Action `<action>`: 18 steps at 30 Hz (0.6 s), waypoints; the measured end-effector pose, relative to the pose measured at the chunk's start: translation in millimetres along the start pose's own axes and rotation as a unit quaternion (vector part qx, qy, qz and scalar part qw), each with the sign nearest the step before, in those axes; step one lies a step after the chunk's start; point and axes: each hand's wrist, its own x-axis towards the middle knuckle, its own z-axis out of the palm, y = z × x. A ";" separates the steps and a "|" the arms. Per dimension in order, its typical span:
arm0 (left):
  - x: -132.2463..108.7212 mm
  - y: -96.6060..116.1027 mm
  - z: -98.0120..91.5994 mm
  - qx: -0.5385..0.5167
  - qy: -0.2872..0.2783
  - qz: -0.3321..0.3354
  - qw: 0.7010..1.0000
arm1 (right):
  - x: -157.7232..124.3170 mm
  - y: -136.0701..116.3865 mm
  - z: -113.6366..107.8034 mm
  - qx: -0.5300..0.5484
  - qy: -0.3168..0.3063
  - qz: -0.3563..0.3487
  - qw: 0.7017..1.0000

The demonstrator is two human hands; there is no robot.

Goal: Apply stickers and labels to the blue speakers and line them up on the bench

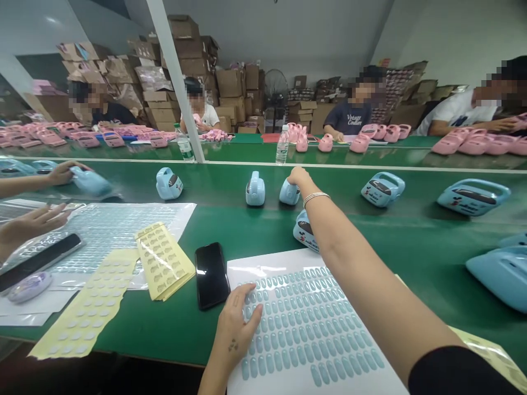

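Note:
My right hand (300, 176) reaches forward, its fingers closed on the top of a light-blue plastic device with a handle (289, 193) that rests on the green surface. Just nearer to me, partly behind my forearm, sits another blue device (303, 229) with a dark panel and a printed cartoon figure. My left hand (236, 329) lies with fingers apart at the left edge of a white sheet (284, 378) bearing rows of pale blue oval stickers (296, 326). Its fingertips touch the sheet near the upper-left stickers, holding nothing. A few spots in the rows are bare.
A black phone (212, 275) lies left of the sheet, beside yellow sticker sheets (164, 260). More blue devices (168, 184) stand along the green belt (218, 184). At left, a co-worker's hand (61, 173) holds one. Bottles (282, 145) and a post (175, 71) stand beyond.

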 end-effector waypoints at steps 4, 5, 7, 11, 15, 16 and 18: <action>1.5 -0.1 -4.6 0.016 -0.027 0.009 0.999 | -7.1 0.8 -18.2 0.007 -0.011 -0.067 0.998; 1.8 -1.0 -5.1 0.017 -0.031 0.013 0.999 | -9.3 -0.7 -27.0 0.011 -0.011 -0.096 0.995; 2.4 -4.2 -4.6 0.012 -0.023 0.022 0.999 | -19.1 -4.2 -46.6 0.020 -0.006 -0.157 0.987; 3.8 -5.7 -3.0 0.053 0.126 0.135 0.981 | -76.1 -8.3 -70.4 0.104 0.026 -0.294 0.950; -5.3 25.4 -10.8 0.218 0.251 0.319 0.887 | -175.3 -5.3 -54.1 0.301 -0.072 -0.353 0.883; -9.8 37.6 -14.3 0.239 0.244 0.344 0.875 | -200.4 -4.7 -48.0 0.331 -0.095 -0.368 0.863; -19.1 60.3 -22.4 0.258 0.198 0.393 0.860 | -243.1 -4.6 -40.1 0.362 -0.138 -0.390 0.835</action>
